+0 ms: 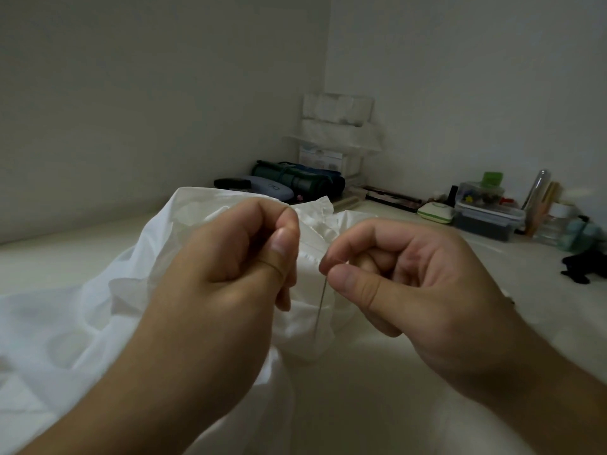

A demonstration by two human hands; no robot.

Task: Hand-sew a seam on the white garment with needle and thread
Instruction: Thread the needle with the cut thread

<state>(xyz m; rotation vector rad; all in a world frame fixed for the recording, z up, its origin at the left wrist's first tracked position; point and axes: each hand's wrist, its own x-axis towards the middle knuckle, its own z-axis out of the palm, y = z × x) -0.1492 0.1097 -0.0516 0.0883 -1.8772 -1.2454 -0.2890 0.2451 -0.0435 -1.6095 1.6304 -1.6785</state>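
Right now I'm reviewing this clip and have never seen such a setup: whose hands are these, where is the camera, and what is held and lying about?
There is no machine here: a person works bare-handed, and the single picture comes from a camera worn on their head, looking forward and down. The left hand pinches a fold of the white garment, which lies bunched on a pale surface. The right hand pinches a thin needle that points downward over the cloth; any thread is too fine to make out. Against the far wall sit rolled dark fabric and clear plastic boxes.
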